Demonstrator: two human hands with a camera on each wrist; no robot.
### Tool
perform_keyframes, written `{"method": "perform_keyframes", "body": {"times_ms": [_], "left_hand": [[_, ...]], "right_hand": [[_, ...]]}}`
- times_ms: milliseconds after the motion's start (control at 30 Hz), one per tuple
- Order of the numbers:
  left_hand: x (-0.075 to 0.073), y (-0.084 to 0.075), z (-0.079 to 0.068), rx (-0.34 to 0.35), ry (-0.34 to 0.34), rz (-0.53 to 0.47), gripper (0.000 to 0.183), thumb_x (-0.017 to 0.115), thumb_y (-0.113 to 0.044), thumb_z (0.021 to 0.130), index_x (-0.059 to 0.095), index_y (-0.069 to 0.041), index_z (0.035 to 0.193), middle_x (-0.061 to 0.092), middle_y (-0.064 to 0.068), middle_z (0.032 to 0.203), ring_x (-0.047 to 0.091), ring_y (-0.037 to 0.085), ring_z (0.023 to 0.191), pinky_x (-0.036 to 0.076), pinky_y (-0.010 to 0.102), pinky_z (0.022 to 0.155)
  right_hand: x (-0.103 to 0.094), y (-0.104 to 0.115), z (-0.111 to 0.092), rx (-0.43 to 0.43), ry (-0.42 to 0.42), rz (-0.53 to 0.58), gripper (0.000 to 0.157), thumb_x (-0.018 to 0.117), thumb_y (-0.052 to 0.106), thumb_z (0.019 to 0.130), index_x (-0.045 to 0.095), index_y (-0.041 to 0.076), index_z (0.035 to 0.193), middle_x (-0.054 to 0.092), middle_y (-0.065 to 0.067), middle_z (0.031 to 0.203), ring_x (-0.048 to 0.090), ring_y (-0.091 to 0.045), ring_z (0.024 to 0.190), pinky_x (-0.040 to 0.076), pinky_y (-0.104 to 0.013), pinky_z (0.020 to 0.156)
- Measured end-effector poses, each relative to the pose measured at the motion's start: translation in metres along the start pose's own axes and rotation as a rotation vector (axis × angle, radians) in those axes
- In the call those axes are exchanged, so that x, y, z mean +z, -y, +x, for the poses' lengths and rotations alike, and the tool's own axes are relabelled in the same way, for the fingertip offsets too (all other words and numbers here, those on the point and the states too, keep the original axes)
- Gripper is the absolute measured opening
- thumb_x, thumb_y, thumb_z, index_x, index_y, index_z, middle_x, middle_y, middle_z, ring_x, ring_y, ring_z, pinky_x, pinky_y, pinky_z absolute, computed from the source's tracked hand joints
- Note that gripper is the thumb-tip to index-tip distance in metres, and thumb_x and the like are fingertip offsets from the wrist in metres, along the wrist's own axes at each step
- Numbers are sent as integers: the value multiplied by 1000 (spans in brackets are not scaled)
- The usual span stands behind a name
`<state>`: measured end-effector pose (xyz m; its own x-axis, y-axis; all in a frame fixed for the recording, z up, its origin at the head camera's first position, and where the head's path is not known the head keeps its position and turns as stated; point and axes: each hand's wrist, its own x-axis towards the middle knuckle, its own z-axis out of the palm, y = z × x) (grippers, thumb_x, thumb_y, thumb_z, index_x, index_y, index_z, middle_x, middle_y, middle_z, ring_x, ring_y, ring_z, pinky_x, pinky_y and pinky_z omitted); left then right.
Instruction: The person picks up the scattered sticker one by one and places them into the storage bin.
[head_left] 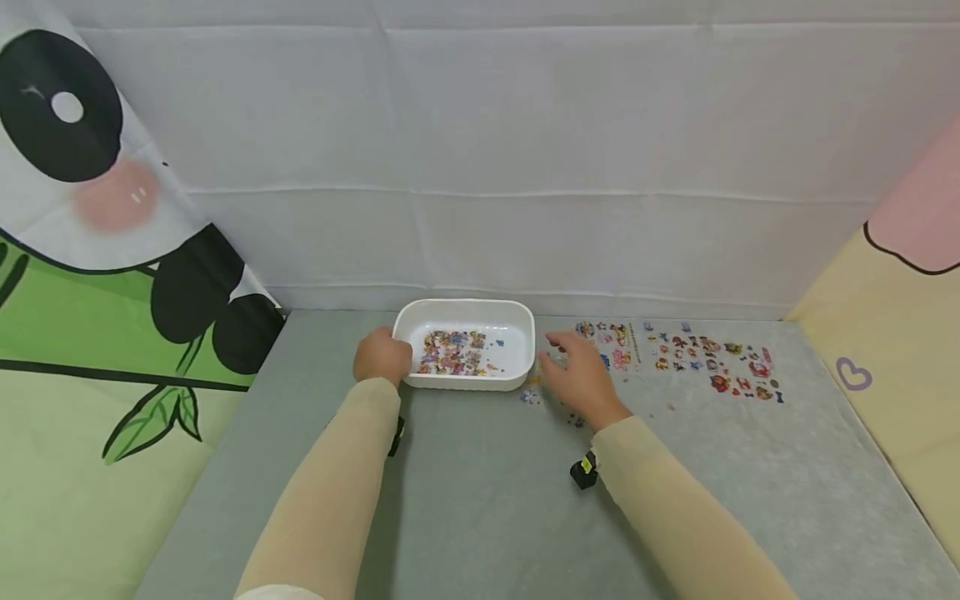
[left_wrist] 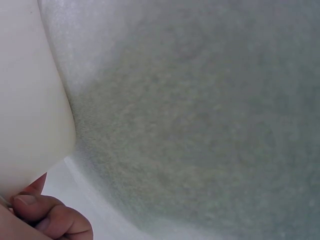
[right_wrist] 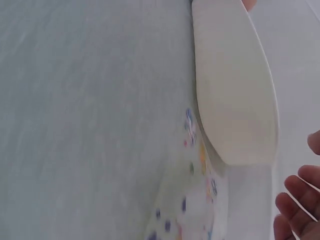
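A white plastic tray [head_left: 480, 384] stands on the grey table near the back wall. Inside it, toward the left, lie many small colourful sticker-like pieces [head_left: 452, 352]. My left hand [head_left: 381, 357] grips the tray's left end; in the left wrist view its curled fingers [left_wrist: 65, 220] pinch the rim. Just off the tray's right end is my right hand [head_left: 581, 375], fingers loosely spread and holding nothing. The right wrist view has those fingers [right_wrist: 302, 192] apart from the tray wall [right_wrist: 235, 85]. A clear sticker sheet [right_wrist: 187, 210] lies partly under the right hand, beside the tray.
More sticker sheets with small cartoon figures [head_left: 708, 362] lie flat to the right on the grey cloth-covered table [head_left: 480, 500]. A pale cloth wall [head_left: 525, 167] rises right behind the tray. Printed cloths hang on the left [head_left: 82, 417] and right [head_left: 885, 333].
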<state>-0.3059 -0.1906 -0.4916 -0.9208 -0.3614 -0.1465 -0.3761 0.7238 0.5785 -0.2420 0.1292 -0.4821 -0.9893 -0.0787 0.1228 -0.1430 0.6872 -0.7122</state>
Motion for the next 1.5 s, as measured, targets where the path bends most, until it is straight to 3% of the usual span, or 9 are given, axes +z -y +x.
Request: {"method": "perform_keyframes", "body": {"times_ms": [433, 700, 1167, 1500], "left_hand": [[3, 0, 0, 2, -5, 4, 45, 50, -15, 97, 63, -2, 138, 68, 20, 127, 64, 38, 112, 51, 56, 94], [1, 3, 2, 5, -9, 20, 44, 50, -15, 98, 63, -1, 137, 69, 21, 125, 65, 38, 109, 53, 56, 91], [3, 3, 2, 24, -6, 8, 42, 51, -15, 97, 65, -2, 134, 70, 20, 122, 66, 38, 107, 53, 55, 90], [2, 3, 1, 9, 2, 12, 44, 50, -16, 98, 64, -1, 136, 69, 20, 125, 65, 38, 110, 52, 56, 93]], "right_hand": [[-59, -51, -15, 28, 25, -60, 53, 58, 32, 105, 51, 3, 149, 56, -19, 141, 53, -40, 127, 44, -59, 102], [-78, -69, -12, 57, 46, -83, 55, 55, 35, 106, 49, 3, 151, 54, -20, 140, 52, -40, 126, 44, -60, 100], [-116, -124, -20, 67, 93, -298, 53, 57, 25, 104, 50, -10, 143, 50, -33, 142, 47, -51, 130, 38, -66, 104], [-155, -164, -16, 97, 94, -339, 54, 56, 24, 103, 50, -16, 140, 45, -40, 139, 43, -58, 126, 35, -71, 101]]}}
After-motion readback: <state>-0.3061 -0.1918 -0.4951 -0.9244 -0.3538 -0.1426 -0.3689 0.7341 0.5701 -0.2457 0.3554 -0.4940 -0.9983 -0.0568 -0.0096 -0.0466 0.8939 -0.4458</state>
